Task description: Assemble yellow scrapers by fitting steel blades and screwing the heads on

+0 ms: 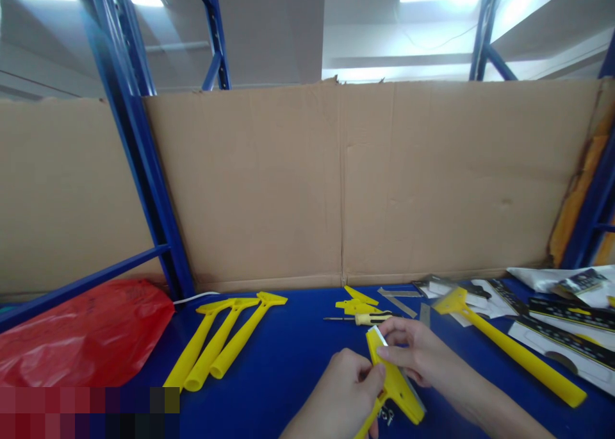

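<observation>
A yellow scraper [396, 388] with a metal blade along its head is held at the bottom centre. My left hand [353, 381] is wrapped round it where the handle meets the head. The fingers of my right hand [408, 349] pinch the blade edge near the upper end of the head. Small metal screws [386, 416] lie beside the scraper head. Just behind my hands are a screwdriver [368, 319] with a pale handle, yellow plastic pieces [358, 306] and loose metal blades [403, 293].
Three yellow scraper handles [240, 336] lie to the left, beside a red plastic bag [96, 330]. Another yellow scraper [523, 359] lies on the right, near black and white packaging [567, 343]. Cardboard [269, 189] and blue shelf posts [148, 170] stand behind the blue tabletop [283, 362].
</observation>
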`<state>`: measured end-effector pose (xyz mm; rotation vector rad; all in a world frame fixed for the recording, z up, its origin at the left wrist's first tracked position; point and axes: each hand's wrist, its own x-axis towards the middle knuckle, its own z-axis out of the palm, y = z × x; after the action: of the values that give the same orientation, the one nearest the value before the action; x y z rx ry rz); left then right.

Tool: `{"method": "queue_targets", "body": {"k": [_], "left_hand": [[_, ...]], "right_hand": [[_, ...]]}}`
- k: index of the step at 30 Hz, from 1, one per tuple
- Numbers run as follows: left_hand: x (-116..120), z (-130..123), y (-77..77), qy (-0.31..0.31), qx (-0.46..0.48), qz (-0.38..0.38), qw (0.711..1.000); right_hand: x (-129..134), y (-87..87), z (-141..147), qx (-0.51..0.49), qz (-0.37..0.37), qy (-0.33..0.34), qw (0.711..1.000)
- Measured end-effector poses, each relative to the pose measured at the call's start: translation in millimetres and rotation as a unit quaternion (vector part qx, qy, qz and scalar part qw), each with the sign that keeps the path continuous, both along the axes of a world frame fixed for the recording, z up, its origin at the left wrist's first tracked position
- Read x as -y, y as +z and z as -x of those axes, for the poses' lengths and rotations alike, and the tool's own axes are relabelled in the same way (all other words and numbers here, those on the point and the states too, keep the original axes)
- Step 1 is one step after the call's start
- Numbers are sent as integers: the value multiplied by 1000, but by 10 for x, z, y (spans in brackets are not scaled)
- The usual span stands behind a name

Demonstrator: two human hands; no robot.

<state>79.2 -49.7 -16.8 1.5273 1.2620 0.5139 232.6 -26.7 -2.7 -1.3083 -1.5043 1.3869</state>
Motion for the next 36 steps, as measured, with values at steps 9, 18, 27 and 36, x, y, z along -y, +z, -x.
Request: {"method": "queue_targets", "body": {"k": [9, 18, 27, 36], "left_hand": [[15, 8, 9, -15, 15, -18, 1000], [-48, 63, 72, 11, 96, 37, 995], [-87, 53, 85, 69, 118, 5, 991], [55, 86, 95, 67, 8, -210, 975]], "right_hand": [[-19, -8, -36, 8, -24, 27, 999], [104, 78, 66, -38, 6, 6, 999], [16, -19, 58, -33, -13, 17, 999], [-53, -9, 48, -12, 9, -37, 999]]}}
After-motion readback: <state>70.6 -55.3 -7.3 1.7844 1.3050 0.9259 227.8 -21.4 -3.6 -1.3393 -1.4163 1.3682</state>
